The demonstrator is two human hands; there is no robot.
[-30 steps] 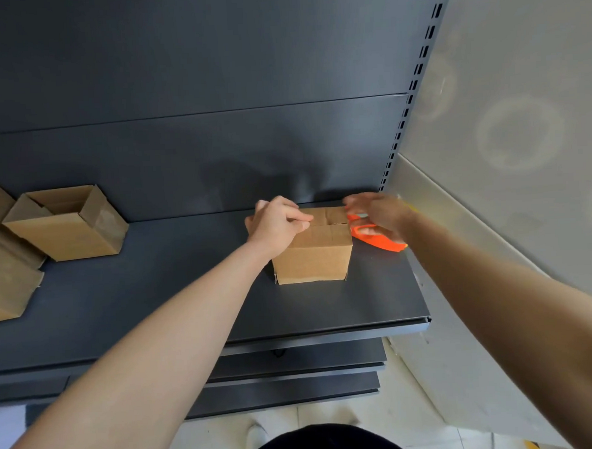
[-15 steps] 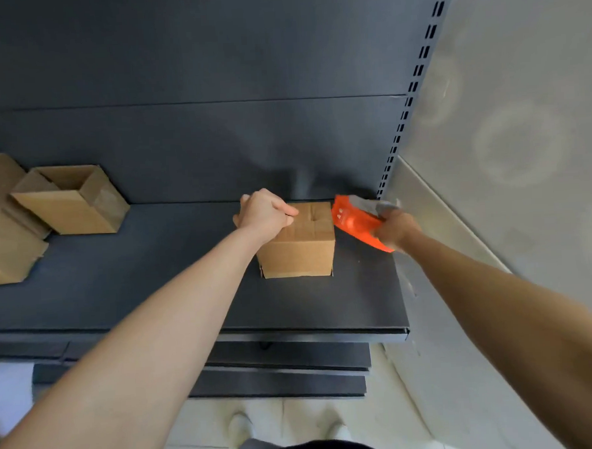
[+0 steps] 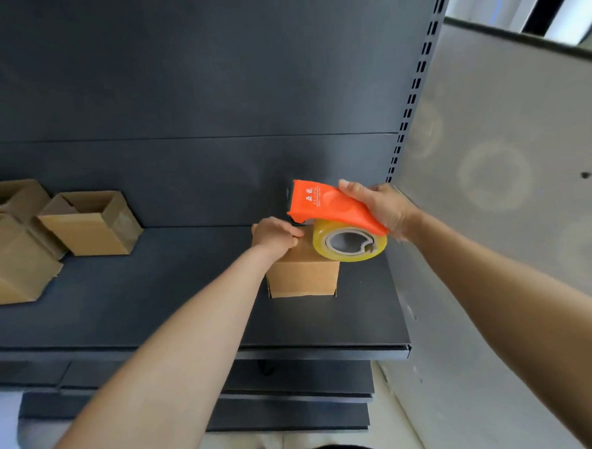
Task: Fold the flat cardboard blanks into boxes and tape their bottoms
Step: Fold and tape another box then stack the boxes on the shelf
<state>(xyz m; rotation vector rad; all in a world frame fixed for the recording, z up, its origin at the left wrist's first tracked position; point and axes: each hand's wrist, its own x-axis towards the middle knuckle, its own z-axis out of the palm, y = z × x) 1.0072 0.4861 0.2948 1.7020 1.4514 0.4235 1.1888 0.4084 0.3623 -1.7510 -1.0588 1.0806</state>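
1. Head view: the box (image 3: 302, 275) sits on the dark shelf (image 3: 154, 300), probably bottom up. The left hand (image 3: 274, 234) is clenched over its top, likely pinning the flaps shut
2. The right hand (image 3: 379, 206) grasps the orange tape dispenser (image 3: 324, 202), with the tape roll (image 3: 350, 243) just over the box's right edge, seemingly lined up to start a strip
3. The open-topped boxes (image 3: 89, 225) sit well apart on the left, probably parked out of the way

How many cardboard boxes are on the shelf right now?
4: the box under the left hand, an open box mid-left, a front-left box, a rear-left box, both cropped; more may be offscreen.
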